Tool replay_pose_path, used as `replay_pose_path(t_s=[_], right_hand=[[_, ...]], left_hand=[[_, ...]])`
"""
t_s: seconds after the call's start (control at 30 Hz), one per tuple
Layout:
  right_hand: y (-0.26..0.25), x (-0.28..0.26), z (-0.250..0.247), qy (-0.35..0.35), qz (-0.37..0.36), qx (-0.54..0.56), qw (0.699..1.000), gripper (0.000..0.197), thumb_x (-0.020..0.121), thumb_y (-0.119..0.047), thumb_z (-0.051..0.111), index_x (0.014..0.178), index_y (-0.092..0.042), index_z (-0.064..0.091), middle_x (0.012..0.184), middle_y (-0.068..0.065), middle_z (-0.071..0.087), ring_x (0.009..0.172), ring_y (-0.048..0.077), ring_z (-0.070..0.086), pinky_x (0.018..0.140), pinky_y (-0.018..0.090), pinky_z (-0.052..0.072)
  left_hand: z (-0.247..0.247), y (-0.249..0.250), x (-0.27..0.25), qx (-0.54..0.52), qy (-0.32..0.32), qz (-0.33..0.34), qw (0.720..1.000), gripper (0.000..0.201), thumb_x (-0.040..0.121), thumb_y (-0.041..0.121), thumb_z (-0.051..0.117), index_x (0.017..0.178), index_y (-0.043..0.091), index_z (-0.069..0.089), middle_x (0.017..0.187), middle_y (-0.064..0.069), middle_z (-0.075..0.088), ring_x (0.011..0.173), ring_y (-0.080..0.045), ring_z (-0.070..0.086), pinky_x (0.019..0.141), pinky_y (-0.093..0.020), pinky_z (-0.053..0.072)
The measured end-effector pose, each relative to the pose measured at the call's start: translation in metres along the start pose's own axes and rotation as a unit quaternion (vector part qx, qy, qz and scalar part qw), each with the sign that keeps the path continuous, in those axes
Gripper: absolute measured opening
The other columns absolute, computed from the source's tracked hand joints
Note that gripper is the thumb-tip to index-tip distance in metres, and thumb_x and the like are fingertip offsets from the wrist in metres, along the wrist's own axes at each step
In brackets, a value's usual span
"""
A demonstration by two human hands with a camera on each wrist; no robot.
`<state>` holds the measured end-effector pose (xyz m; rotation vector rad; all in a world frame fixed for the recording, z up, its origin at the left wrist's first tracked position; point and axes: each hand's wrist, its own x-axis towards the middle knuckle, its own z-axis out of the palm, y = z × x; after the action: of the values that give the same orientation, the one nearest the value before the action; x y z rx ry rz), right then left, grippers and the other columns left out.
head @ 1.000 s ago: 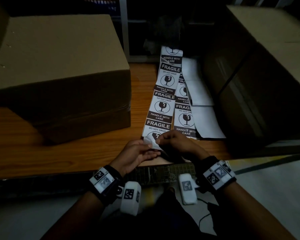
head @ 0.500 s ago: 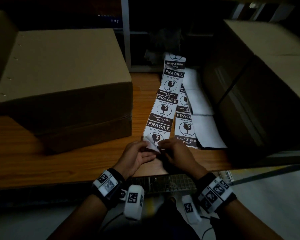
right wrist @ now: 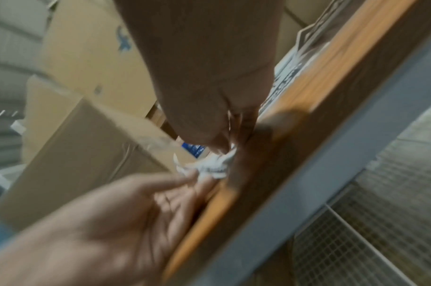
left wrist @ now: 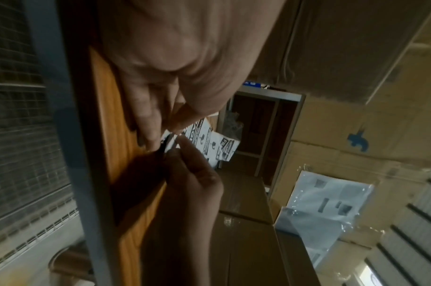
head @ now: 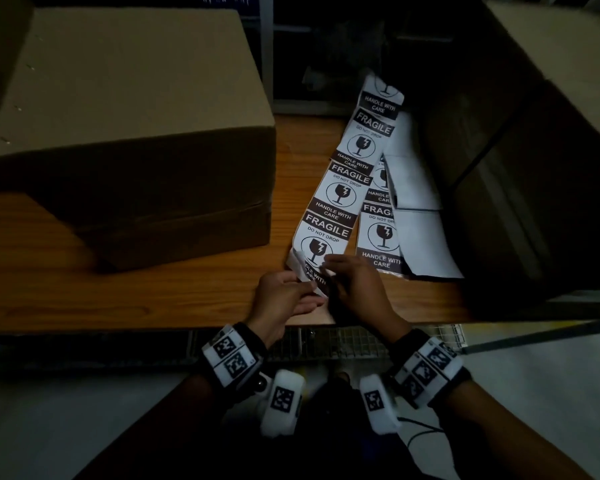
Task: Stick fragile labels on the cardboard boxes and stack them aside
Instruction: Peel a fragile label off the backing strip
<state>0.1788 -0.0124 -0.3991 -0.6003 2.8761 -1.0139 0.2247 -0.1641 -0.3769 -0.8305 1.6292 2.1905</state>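
Note:
A strip of black-and-white fragile labels lies on the wooden table, running from the back down to the front edge. My left hand pinches the curled near corner of the strip's backing. Beside it my right hand pinches the near label at its lower edge. The same pinch appears in the left wrist view, strip end, and blurred in the right wrist view, paper. A closed cardboard box stands on the table at the left.
A second label strip and blank white backing sheets lie right of the first strip. More large cardboard boxes crowd the right side. A metal shelf post rises behind the table. A wire grid runs under the front edge.
My head view has tilted and shifted. The strip's near corner curls up further, and the near label's lower part now shows between my two hands, which stay at the strip's end.

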Motion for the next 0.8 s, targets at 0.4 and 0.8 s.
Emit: replay_pose_path(t_s=[0.4,0.8], right_hand=[[0.020,0.007,-0.012,-0.073,-0.144,0.039,0.986,0.014,0.086,-0.017,0.070,0.097,-0.014,0.078,0.106,0.001,0.073,0.098,0.017,0.063,0.087,0.027,0.043],[0.031,0.013,-0.011,-0.084,-0.200,0.101,0.971,0.017,0.086,-0.021,0.065,0.095,-0.013,0.078,0.100,-0.001,0.072,0.094,0.014,0.062,0.083,0.026,0.046]], left_hand=[[0.011,-0.012,-0.011,-0.073,0.096,0.049,0.991,0.014,0.094,0.015,0.062,0.094,0.002,0.067,0.081,-0.014,0.073,0.057,-0.017,0.066,0.050,-0.020,0.046],[0.034,-0.028,-0.015,-0.057,0.195,0.093,0.975,0.014,0.092,0.006,0.062,0.081,0.000,0.067,0.075,-0.011,0.073,0.046,-0.012,0.060,0.044,-0.019,0.040]])
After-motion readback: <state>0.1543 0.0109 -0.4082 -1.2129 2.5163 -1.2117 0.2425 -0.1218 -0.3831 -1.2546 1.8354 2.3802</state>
